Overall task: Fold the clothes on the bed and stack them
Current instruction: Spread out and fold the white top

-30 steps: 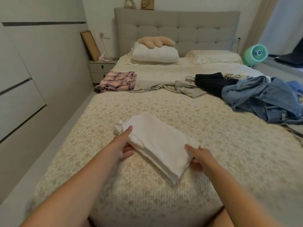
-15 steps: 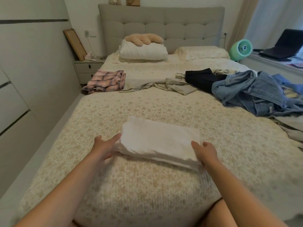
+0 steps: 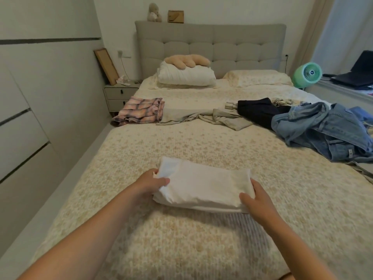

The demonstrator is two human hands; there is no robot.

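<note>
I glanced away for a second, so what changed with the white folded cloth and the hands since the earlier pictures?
The folded white cloth was turned from slanting to lying square across the bed. The left hand and right hand, which only touched its ends before, now grip both ends with curled fingers. The plaid garment, jeans and pillows stayed where they were.

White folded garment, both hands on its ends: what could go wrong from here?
1. The left hand and right hand grip only the ends of the white folded garment; lifted, its middle may sag and the folds open.
2. The plaid folded garment lies far up the bed; a long carry to it could loosen the layers.
</note>
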